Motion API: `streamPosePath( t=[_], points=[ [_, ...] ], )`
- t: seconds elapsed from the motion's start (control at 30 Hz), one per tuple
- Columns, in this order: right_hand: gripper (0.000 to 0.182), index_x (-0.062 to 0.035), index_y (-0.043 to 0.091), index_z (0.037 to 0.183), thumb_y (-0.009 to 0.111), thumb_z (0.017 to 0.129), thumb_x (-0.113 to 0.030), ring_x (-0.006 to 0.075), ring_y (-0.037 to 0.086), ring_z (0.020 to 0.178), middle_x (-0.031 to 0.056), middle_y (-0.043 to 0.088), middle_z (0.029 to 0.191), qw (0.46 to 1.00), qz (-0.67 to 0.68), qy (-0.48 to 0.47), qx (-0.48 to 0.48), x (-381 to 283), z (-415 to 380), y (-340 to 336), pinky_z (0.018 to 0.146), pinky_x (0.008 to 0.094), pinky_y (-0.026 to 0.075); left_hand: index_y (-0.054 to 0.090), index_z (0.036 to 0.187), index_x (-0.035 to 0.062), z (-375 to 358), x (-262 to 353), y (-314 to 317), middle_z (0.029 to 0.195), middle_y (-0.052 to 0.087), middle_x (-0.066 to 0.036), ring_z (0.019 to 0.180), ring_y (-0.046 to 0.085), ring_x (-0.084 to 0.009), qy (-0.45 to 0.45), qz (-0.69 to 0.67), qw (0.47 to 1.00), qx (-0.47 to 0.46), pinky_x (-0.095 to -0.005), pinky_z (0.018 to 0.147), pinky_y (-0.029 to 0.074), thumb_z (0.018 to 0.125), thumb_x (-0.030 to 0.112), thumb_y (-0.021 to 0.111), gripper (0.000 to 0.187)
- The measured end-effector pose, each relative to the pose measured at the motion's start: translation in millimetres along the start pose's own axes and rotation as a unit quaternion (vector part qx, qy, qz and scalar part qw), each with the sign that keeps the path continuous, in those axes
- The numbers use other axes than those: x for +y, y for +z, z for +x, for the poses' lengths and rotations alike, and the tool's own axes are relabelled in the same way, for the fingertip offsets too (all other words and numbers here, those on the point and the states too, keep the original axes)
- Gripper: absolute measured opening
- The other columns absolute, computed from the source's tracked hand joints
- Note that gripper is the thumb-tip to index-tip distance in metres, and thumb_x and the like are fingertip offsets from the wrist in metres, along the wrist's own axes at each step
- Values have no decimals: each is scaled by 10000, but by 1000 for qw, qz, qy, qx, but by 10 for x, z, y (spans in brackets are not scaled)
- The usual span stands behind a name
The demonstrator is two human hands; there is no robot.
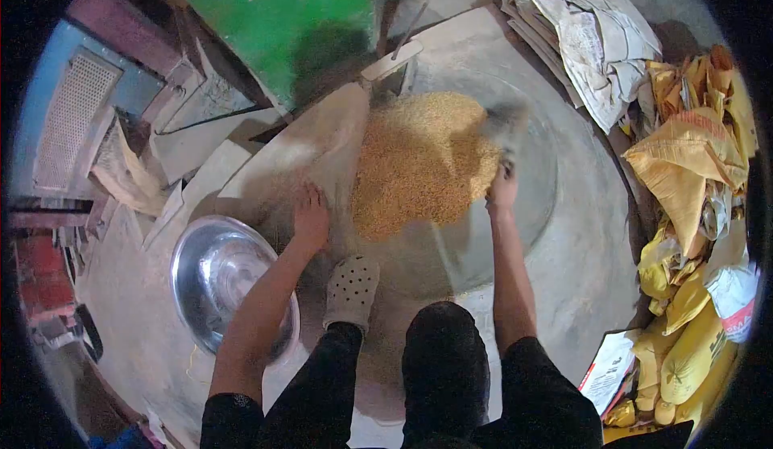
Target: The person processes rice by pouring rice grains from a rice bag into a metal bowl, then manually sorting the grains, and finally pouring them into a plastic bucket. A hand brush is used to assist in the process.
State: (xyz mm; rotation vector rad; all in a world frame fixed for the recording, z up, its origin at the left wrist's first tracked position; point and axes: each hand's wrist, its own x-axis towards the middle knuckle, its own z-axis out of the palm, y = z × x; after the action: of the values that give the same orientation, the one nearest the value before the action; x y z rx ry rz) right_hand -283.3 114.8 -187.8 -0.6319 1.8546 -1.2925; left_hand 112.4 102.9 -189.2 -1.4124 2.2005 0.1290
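Note:
A heap of golden-brown grain (419, 163) lies on a round, grey, shallow surface (531, 207) in front of me. At the heap's right edge is my right hand (502, 187), its fingers closed. Just beyond them, a dark brush-like thing (507, 115) is smeared by motion; its handle is hidden in my grip. My left hand (312, 215) is left of the grain, with fingers stretched over a curved beige-grey surface (330, 127). It holds nothing. Behind that forearm stands a shiny metal basin (217, 244) with a few bits inside, partly covered by the arm.
My foot in a light clog with holes (353, 288) stands below the grain. Folded white sacks (592, 42) lie at the upper right, yellow sacks and wrappings (688, 167) down the right side. A green surface (274, 14) is at the top, a perforated metal panel (76, 119) at the left.

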Motion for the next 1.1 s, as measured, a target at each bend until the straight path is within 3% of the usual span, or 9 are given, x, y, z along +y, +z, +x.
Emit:
streamPosePath(
  t=[0.1,0.17,0.3,0.4,0.47,0.57,0.8,1.03,1.1],
  points=[
    [296,-100,520,1189,492,910,-196,82,393,425,6,506,676,981,21,134,139,318,-93,146,360,261,308,272,1350,-97,88,-30,268,1408,217,-320,1334,184,-435,-14,-16,997,77,-536,1043,229,803,199,547,680],
    [285,-103,533,1181,481,909,-171,107,413,429,12,498,655,991,-47,39,-115,618,-136,421,378,270,332,265,1356,-75,48,42,80,1427,184,-309,1342,174,-428,-32,-6,999,35,-516,1047,240,783,159,575,692],
    [276,-64,535,1164,489,907,-154,141,433,446,10,506,654,984,-69,82,-145,-14,-524,547,407,281,365,297,1337,-79,89,68,129,1428,181,-308,1340,185,-428,-37,-23,999,25,-533,1045,238,804,116,516,609],
    [290,-26,539,1118,517,903,-219,153,436,440,13,505,610,968,-13,-248,35,500,18,159,396,298,368,288,1340,-82,22,15,167,1427,189,-305,1335,204,-421,-33,-20,997,69,-531,1045,246,805,106,508,608],
    [317,-18,552,1057,541,888,-286,140,436,423,23,499,561,954,-73,-96,275,955,318,-97,365,302,345,313,1338,-78,-21,12,25,1417,229,-294,1331,202,-428,-16,-17,998,54,-552,1035,236,845,146,461,561],
    [335,-33,550,1084,529,885,-301,207,501,638,95,537,712,957,-227,-154,-95,1399,145,187,554,322,387,309,1339,-72,32,24,63,1422,225,-285,1334,214,-409,-12,30,999,38,-539,1031,256,834,175,504,594],
    [355,-84,523,1090,531,884,-372,109,391,372,-5,396,501,989,-64,3,131,557,-40,-29,334,261,289,262,1355,-73,-31,-75,-3,1431,192,-290,1334,217,-406,-4,-85,996,20,-514,1035,273,778,194,599,720],
    [387,-70,522,1182,514,889,-322,169,545,561,85,563,695,963,-175,113,-173,163,-794,395,514,336,444,222,1374,-63,-14,7,-92,1432,160,-306,1335,222,-391,-18,-3,1000,-7,-494,1021,310,742,185,651,804],
    [389,-38,530,1168,553,856,-268,260,621,767,157,629,878,916,-326,-146,-181,-75,-1105,385,673,393,473,222,1377,-57,-33,-37,-140,1435,153,-302,1338,221,-382,-10,-16,1000,-12,-494,1023,309,734,189,658,815]
  ],
)
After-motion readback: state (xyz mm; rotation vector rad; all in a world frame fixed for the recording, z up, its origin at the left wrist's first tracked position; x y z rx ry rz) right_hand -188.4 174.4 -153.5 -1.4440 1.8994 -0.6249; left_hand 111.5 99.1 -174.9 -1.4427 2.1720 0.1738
